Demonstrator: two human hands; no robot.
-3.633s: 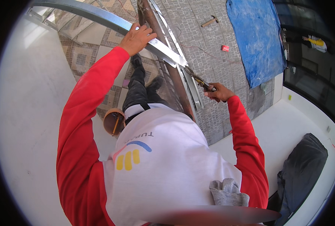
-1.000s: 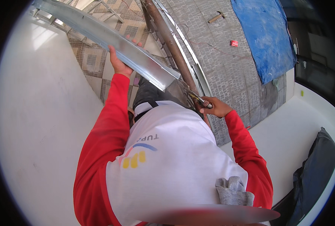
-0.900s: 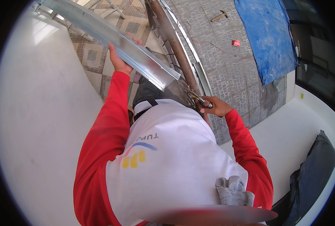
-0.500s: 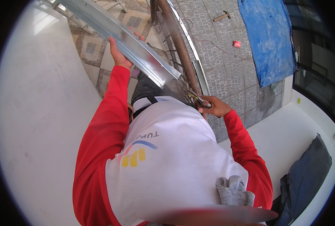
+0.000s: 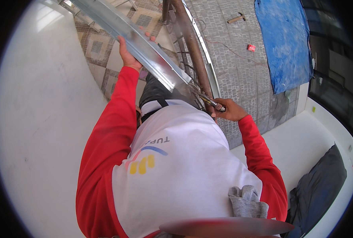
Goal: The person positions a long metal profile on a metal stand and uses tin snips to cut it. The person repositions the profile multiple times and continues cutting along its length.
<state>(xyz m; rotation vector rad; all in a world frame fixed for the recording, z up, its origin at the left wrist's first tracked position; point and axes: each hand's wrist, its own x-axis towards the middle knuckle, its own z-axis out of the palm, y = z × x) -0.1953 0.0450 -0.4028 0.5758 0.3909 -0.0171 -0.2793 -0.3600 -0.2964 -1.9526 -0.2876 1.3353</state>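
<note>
A long galvanized metal channel [image 5: 123, 37] slants from the upper left down to the front of my waist. My left hand [image 5: 129, 55] is wrapped around it from below, thumb on the near side and fingertips showing over the far edge. My right hand [image 5: 231, 110] is closed around the handles of metal snips [image 5: 209, 101]. The snips reach toward the channel's lower end, and their jaws are at or very close to its corner. Whether they bite into the metal is too blurred to tell.
Beside the channel runs a rusty brown pipe [image 5: 192, 43], with a light metal strip [image 5: 208, 59] along it. Below on the grey paving lie a hammer [image 5: 236, 18], a small red box [image 5: 251, 48] and a blue tarp [image 5: 283, 45]. White wall [image 5: 45, 119] fills the left; dark cloth [image 5: 318, 190] lies at right.
My right hand and the snips have shifted slightly to the right, and the snips' handles are turned a little. My left hand keeps its hold on the channel. The whole view has shifted slightly.
</note>
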